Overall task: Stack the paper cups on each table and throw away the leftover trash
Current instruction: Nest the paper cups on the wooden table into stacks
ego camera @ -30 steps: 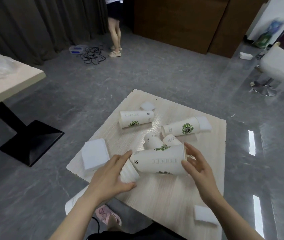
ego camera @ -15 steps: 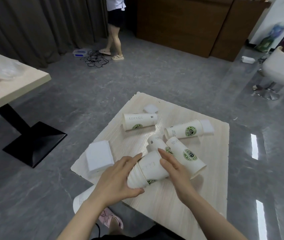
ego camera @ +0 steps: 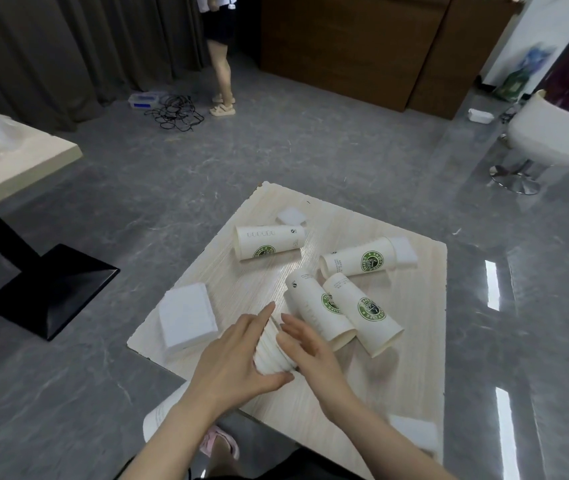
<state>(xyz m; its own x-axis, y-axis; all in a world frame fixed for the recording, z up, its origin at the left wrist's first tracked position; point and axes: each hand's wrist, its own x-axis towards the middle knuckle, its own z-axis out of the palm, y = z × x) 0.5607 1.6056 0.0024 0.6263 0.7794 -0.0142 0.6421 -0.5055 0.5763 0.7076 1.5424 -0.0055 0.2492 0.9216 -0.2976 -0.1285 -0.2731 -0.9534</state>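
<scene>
Four white green-logo cups [ego camera: 362, 306] on sides, mid-table; ribbed cup stack [ego camera: 271, 355] at near edge.

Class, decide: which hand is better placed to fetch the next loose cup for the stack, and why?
Right. The right hand lies beside the two nearest lying cups, while the left hand grips the stack.

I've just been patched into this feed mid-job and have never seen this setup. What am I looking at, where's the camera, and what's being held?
There is no machine here: these are a person's bare hands, filmed by a camera worn on their head, looking down. The left hand and right hand grip a ribbed paper cup between them. On the wooden table four logo cups lie on their sides, two side by side, two farther back. White napkins lie nearby.
</scene>
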